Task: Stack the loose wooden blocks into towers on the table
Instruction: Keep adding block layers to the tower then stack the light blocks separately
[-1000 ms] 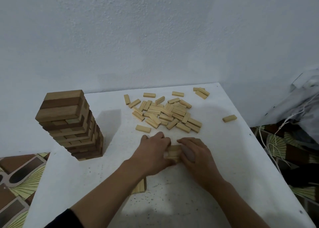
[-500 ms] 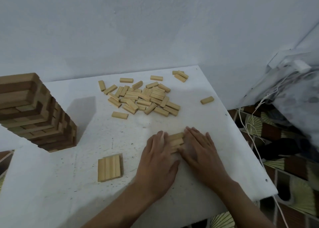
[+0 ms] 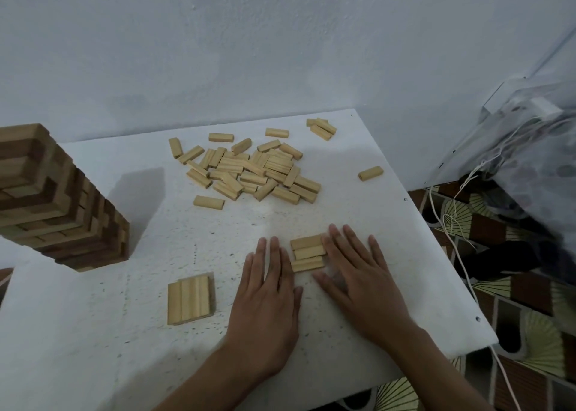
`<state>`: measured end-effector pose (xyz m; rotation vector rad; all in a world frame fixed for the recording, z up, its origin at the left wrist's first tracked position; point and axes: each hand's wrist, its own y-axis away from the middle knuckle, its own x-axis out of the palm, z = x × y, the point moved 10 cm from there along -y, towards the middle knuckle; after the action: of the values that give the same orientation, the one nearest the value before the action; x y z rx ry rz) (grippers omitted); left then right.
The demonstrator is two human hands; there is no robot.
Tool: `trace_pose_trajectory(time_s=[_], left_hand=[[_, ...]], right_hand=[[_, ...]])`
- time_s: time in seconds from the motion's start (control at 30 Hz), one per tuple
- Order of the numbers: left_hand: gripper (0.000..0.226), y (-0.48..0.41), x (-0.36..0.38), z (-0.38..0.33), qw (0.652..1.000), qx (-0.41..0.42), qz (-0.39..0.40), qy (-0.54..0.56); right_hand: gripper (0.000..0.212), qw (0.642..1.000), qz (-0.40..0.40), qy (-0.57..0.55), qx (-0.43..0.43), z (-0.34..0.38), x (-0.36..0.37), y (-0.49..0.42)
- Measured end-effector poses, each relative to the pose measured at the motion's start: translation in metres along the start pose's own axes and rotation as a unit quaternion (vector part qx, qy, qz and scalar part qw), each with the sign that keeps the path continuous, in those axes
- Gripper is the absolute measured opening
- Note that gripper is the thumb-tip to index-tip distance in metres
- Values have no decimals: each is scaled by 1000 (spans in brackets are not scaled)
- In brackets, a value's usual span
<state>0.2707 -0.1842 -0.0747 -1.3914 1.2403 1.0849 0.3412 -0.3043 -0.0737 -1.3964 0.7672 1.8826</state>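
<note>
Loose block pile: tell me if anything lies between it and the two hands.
Nothing visible does. Only bare table separates the pile from the left hand and right hand, which flank a three-block row.

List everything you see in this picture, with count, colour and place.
table: one, white, under everything
tower: one, light and dark brown, table's left edge
loose blocks: many, pale wood, far middle of table
lone block: one, pale wood, right of the pile
flat layer: one, pale wood, left of the hands
row of blocks: three, pale wood, between the hands
plastic bag: one, clear, right of table
left hand: one, flat, left of row
right hand: one, flat, right of row
</note>
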Motion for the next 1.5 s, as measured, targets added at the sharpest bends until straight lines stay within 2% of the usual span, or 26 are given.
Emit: trace_pose_trajectory(time_s=[0.27, 0.47, 0.63, 0.87, 1.03, 1.5], left_hand=[[63, -15, 1, 0, 1000, -9, -24, 1], [63, -21, -1, 3, 999, -8, -32, -6], [62, -23, 0, 4, 999, -11, -31, -7], [58, -26, -4, 7, 999, -4, -33, -10], [58, -24, -3, 7, 999, -9, -32, -5], [61, -22, 4, 7, 999, -32, 23, 6]], right_hand=[[72, 1000, 0, -12, 13, -2, 0, -2], [77, 999, 27, 33, 23, 2, 5, -5], [68, 999, 9, 19, 32, 1, 6, -8], [68, 999, 26, 15, 28, -1, 5, -11], [67, 1000, 8, 16, 22, -1, 5, -9], [64, 1000, -6, 8, 17, -3, 5, -8]])
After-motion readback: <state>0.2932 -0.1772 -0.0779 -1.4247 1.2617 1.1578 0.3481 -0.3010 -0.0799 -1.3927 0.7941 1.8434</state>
